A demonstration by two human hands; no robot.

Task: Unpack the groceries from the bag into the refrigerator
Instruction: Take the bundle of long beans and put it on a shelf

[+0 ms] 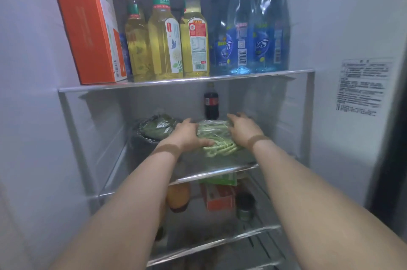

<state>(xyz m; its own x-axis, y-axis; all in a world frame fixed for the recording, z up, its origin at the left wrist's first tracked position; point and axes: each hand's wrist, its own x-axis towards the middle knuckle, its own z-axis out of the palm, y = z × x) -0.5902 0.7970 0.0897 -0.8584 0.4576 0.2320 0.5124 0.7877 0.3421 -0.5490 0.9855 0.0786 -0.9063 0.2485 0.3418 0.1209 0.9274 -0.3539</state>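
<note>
Refrigerator interior [330, 27]: tall yellow tea bottles [174, 36] and blue bottles [242, 34] stand upright on the top shelf, labels in small Chinese print. On the middle shelf [211, 174], left hand [187, 134] and right hand [243, 132] clasp the wrapped green vegetables [217, 140] from both sides, probably to seat them beside the covered bowl [154, 131], near a cola bottle [211, 102].

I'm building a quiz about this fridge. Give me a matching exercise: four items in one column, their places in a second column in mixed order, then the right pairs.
Items
1. orange box
2. cola bottle
3. bag of green stalks
4. blue bottles

Places
A. between both hands, on the middle shelf
B. top shelf, far left
C. top shelf, right side
D. at the back of the middle shelf

Pairs: 1-B, 2-D, 3-A, 4-C
</note>
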